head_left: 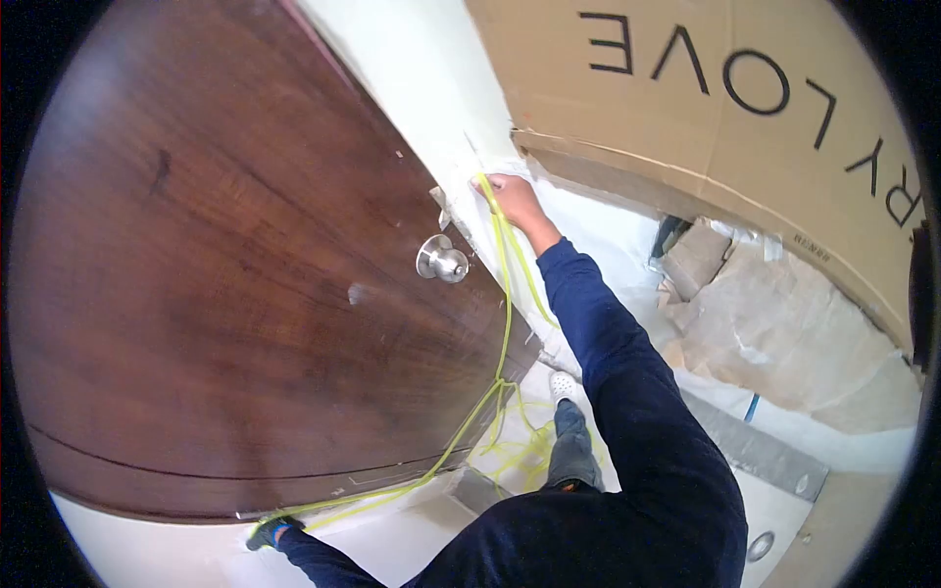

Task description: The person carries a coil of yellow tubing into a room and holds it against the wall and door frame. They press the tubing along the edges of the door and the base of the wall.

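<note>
My right hand [512,201] is bare and closed around a doubled yellow-green cord [505,294], close to the white wall beside the door edge. From there the cord runs down past the lower door corner, where its strands meet. A long stretch follows the door's edge to my left hand [267,532], far off at the lower left. That hand looks dark, as if gloved, and is closed at the cord's end; its fingers are small and hard to make out. Loose loops of the same cord lie near my foot.
The brown wooden door [245,274] has a round metal knob [443,260]. A large cardboard box [686,98] with black letters stands at the right, above crumpled brown paper [784,323]. A grey metal strip [755,446] lies behind my right arm. My white clog [562,385] is beside the cord.
</note>
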A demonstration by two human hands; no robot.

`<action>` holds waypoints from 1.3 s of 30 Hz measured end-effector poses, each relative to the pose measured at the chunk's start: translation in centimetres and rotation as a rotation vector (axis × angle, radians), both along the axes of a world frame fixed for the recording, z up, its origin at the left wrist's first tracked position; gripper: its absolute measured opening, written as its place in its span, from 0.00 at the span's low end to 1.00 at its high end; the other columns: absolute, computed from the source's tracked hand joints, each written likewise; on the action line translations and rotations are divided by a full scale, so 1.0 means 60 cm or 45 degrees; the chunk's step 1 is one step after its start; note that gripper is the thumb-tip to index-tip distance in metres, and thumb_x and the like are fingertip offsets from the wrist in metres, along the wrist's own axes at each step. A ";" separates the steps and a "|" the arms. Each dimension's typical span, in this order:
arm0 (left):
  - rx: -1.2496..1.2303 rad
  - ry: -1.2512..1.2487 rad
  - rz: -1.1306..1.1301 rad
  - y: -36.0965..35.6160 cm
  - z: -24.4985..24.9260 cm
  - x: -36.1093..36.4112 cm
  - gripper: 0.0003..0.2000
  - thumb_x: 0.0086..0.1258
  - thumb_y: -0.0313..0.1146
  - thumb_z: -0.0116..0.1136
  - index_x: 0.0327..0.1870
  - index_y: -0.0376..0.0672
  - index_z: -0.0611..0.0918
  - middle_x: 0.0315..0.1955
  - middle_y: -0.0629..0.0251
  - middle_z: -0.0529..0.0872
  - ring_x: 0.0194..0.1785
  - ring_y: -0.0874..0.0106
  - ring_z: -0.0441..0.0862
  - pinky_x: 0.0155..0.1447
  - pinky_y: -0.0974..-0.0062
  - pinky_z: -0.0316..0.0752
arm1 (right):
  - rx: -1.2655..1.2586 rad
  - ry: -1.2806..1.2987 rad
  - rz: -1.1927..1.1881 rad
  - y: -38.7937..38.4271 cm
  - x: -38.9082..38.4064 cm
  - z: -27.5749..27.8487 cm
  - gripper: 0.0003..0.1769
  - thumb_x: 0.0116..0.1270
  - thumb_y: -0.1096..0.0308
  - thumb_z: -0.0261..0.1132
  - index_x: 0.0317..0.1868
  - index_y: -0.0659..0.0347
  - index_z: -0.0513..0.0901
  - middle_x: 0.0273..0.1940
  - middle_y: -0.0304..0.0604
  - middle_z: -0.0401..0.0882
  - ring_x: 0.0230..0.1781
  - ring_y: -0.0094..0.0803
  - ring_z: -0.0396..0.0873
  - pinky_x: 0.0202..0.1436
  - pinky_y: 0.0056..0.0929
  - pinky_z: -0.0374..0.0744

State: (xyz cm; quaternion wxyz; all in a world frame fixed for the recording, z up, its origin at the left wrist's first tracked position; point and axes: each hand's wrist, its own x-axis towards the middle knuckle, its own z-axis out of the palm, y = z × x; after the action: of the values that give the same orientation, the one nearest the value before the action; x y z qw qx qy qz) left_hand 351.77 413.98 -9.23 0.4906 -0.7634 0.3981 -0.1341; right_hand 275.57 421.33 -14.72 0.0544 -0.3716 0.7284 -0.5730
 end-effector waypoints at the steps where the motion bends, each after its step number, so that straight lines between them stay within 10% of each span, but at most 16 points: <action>1: -0.049 0.008 -0.023 -0.004 -0.004 0.010 0.38 0.58 0.69 0.54 0.70 0.63 0.69 0.72 0.72 0.63 0.74 0.56 0.60 0.66 0.32 0.55 | 0.010 0.027 0.023 0.006 0.000 0.009 0.25 0.65 0.43 0.62 0.39 0.61 0.85 0.30 0.48 0.84 0.29 0.37 0.80 0.37 0.33 0.77; 5: -0.152 -0.051 -0.049 -0.018 -0.024 0.043 0.35 0.60 0.67 0.51 0.66 0.59 0.74 0.64 0.70 0.72 0.67 0.60 0.68 0.65 0.38 0.60 | 0.154 -0.496 0.354 0.005 -0.029 0.015 0.26 0.69 0.47 0.62 0.44 0.67 0.84 0.38 0.43 0.85 0.34 0.28 0.81 0.33 0.25 0.78; 13: -0.349 -0.132 0.020 -0.041 -0.066 0.087 0.31 0.63 0.65 0.47 0.60 0.55 0.80 0.51 0.67 0.86 0.54 0.69 0.82 0.62 0.54 0.71 | -0.048 -0.926 0.640 0.017 -0.038 0.025 0.36 0.73 0.50 0.56 0.70 0.70 0.59 0.70 0.63 0.57 0.65 0.48 0.69 0.62 0.41 0.74; 16: -1.768 0.850 0.620 -0.029 -0.033 0.049 0.40 0.60 0.70 0.47 0.61 0.43 0.76 0.55 0.53 0.81 0.54 0.56 0.80 0.57 0.50 0.74 | -0.007 -0.897 0.701 0.016 -0.050 0.013 0.41 0.72 0.48 0.57 0.71 0.73 0.55 0.72 0.64 0.54 0.66 0.49 0.67 0.64 0.42 0.72; 18: -3.389 1.766 1.181 -0.019 -0.003 0.004 0.45 0.59 0.72 0.46 0.63 0.36 0.72 0.58 0.46 0.77 0.56 0.48 0.78 0.56 0.47 0.75 | 0.017 -0.847 0.718 0.019 -0.040 0.023 0.47 0.71 0.42 0.55 0.72 0.76 0.51 0.72 0.65 0.52 0.69 0.51 0.63 0.68 0.44 0.69; 39: -3.219 2.133 0.850 -0.010 -0.013 0.017 0.41 0.65 0.71 0.36 0.68 0.46 0.70 0.64 0.60 0.74 0.62 0.56 0.74 0.66 0.56 0.69 | -0.061 -0.884 0.874 0.032 -0.034 0.022 0.47 0.74 0.42 0.49 0.73 0.75 0.44 0.75 0.62 0.45 0.74 0.49 0.56 0.70 0.40 0.65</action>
State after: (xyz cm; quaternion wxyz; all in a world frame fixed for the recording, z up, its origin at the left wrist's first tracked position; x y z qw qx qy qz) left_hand 352.79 413.38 -10.01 -0.7984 -0.5711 -0.0016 0.1907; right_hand 273.55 423.28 -13.38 0.4712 -0.3785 0.4894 -0.6287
